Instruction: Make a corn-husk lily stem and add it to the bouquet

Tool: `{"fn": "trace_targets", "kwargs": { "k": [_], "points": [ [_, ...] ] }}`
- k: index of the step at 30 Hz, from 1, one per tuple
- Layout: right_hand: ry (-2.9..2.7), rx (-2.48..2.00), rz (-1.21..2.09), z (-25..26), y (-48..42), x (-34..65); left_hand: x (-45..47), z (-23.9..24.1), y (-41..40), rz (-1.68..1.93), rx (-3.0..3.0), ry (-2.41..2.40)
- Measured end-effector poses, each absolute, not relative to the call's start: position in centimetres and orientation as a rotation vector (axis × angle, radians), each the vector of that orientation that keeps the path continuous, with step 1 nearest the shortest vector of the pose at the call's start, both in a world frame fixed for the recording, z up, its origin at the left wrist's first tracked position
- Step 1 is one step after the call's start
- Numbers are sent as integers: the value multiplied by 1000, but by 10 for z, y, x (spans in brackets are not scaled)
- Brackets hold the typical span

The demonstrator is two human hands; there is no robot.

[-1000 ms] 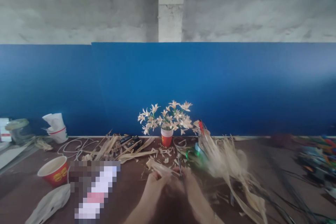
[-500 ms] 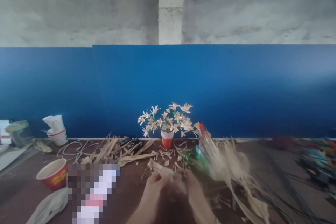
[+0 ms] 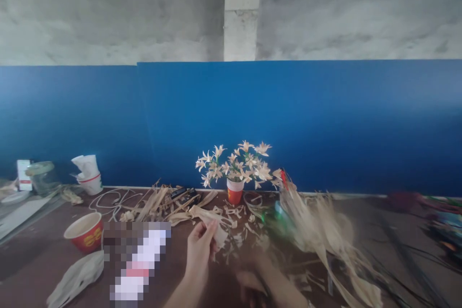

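My left hand (image 3: 201, 246) pinches a pale piece of dried corn husk (image 3: 221, 237) between thumb and fingers, above the brown table. Lower and to the right, my right hand (image 3: 258, 274) is smeared by motion. Dark handles show in its grip, and what looks like a pair of scissors (image 3: 236, 240) points up and left from it, blurred. Cut husk scraps (image 3: 252, 228) lie beyond the hands. Behind them, a red and white paper cup (image 3: 235, 193) holds a bunch of cream husk flowers (image 3: 249, 166).
Long husks (image 3: 306, 221) are heaped at the right; another husk pile (image 3: 159, 204) is at the back left. A red paper bowl (image 3: 83, 233), a husk leaf (image 3: 77, 279) and a white cable (image 3: 115, 202) lie left. A blue partition (image 3: 288, 115) closes the back.
My hands were together at the husk; now they are apart. The right hand has dropped down toward me, while the left keeps the husk piece. The view has shifted slightly left.
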State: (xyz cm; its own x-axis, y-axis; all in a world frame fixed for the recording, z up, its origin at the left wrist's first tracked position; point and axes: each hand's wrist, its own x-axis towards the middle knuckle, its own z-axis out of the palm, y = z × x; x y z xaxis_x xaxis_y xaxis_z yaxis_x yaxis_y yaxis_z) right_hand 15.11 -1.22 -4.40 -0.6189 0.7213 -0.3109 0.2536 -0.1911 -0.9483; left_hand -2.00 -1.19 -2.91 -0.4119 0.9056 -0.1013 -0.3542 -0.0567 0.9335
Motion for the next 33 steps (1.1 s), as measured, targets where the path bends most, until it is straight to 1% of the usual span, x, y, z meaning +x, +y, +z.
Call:
{"fn": "trace_targets", "kwargs": {
  "k": [5, 14, 18, 24, 28, 33],
  "points": [
    [-1762, -1143, 1856, -41, -11, 152, -19, -31, -12, 1639, 710, 1236],
    [-1862, -1203, 1701, -28, -21, 147, -20, -33, -9, 1653, 500, 1093],
    [-1922, -1223, 1702, -27, -22, 150, -18, -25, -13, 1690, 401, 1077],
    [-1892, -1165, 1733, -36, -17, 153, -22, -23, -14, 1708, 476, 1180],
    [-1812, -1186, 1714, -35, -19, 149, -19, -20, -14, 1704, 380, 1068],
    [-1877, -1192, 1709, -27, -21, 148, -20, -17, -14, 1729, 260, 998]
  ]
}}
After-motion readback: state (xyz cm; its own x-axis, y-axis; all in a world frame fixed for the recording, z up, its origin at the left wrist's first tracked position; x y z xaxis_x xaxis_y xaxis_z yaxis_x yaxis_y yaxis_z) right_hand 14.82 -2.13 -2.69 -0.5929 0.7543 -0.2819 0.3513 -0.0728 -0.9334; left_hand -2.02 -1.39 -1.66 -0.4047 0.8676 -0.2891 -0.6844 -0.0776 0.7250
